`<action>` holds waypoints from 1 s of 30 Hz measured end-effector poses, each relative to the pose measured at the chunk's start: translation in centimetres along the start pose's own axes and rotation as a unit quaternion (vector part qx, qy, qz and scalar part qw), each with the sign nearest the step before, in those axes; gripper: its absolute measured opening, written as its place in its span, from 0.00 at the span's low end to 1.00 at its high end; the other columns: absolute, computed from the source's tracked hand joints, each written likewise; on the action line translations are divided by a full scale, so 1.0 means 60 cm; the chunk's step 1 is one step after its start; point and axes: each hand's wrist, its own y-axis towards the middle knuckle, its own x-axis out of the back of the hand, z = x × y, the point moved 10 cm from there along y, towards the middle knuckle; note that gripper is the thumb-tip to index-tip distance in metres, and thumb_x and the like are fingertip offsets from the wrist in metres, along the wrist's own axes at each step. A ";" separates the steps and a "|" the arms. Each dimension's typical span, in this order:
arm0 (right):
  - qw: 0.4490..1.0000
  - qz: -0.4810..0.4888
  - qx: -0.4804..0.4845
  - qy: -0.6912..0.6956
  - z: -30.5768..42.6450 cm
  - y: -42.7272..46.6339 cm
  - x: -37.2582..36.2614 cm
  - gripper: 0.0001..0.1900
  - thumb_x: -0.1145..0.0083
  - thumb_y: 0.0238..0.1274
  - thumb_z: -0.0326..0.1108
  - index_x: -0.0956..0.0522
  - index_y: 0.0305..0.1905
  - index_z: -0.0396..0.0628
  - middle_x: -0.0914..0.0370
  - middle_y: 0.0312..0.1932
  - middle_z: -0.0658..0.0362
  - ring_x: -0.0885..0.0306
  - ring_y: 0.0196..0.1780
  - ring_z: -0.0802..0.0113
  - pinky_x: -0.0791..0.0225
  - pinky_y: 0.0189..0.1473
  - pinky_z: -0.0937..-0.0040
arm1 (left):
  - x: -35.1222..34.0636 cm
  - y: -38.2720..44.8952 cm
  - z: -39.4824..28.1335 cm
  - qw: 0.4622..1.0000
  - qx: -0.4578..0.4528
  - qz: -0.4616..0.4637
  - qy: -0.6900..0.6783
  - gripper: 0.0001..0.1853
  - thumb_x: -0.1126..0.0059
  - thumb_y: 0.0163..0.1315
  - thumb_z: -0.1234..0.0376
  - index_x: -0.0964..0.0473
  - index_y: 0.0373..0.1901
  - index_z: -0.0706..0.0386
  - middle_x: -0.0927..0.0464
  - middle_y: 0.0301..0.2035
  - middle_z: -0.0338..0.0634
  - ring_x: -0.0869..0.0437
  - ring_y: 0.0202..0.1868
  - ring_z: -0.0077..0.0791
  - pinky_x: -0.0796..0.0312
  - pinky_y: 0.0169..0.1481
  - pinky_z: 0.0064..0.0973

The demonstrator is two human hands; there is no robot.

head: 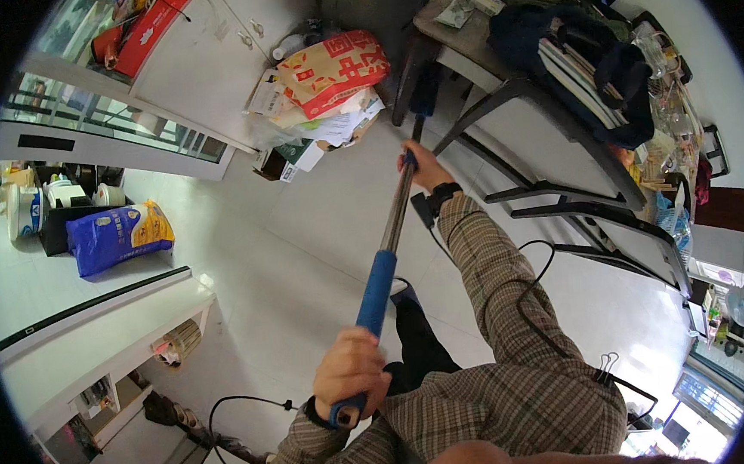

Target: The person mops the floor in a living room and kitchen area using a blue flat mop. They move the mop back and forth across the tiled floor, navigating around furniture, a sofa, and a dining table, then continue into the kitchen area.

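Note:
A long metal mop-type pole (399, 214) with a blue foam grip (376, 290) slants from my waist toward the floor ahead. My left hand (351, 372) wraps around the top end of that grip. Farther down, my right hand (424, 169) is closed around the pole at a small blue collar. Beyond it a dark blue section (424, 92) runs into shadow beside the table; the pole's far end is too dark to make out. My right forearm passes close to the folding chairs (533, 136) on the right.
A heap of paper and bags (335, 79) lies on the floor by a white cabinet (198, 56). The wooden table (435, 20) and a dark blue bag (588, 81) are at upper right. A blue package (120, 240) sits left, above a white ledge (107, 334). Black cables hang near both arms.

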 end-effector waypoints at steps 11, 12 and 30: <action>0.982 -0.111 -0.061 0.137 -0.070 -0.033 -0.007 0.10 0.49 0.60 0.32 0.38 0.36 0.41 0.36 0.29 0.53 0.30 0.30 0.62 0.28 0.27 0.66 | 0.091 0.000 -0.052 0.996 -0.007 -0.076 -0.056 0.08 0.43 0.48 0.77 0.33 0.21 0.59 0.30 0.17 0.39 0.27 0.21 0.29 0.33 0.41 0.39; 0.981 -0.110 -0.079 0.139 -0.088 -0.055 -0.016 0.09 0.50 0.61 0.32 0.38 0.36 0.41 0.36 0.29 0.53 0.30 0.29 0.62 0.29 0.26 0.66 | 0.101 -0.011 -0.075 0.991 -0.017 -0.107 -0.080 0.06 0.46 0.43 0.81 0.30 0.22 0.63 0.28 0.18 0.42 0.27 0.21 0.31 0.32 0.40 0.38; 0.963 -0.065 -0.050 0.256 -0.185 -0.212 -0.078 0.10 0.46 0.54 0.33 0.37 0.29 0.44 0.35 0.21 0.59 0.33 0.24 0.68 0.33 0.24 0.75 | 0.063 -0.133 -0.239 0.996 -0.049 0.066 -0.017 0.04 0.40 0.46 0.76 0.26 0.22 0.63 0.27 0.19 0.44 0.24 0.25 0.36 0.31 0.44 0.39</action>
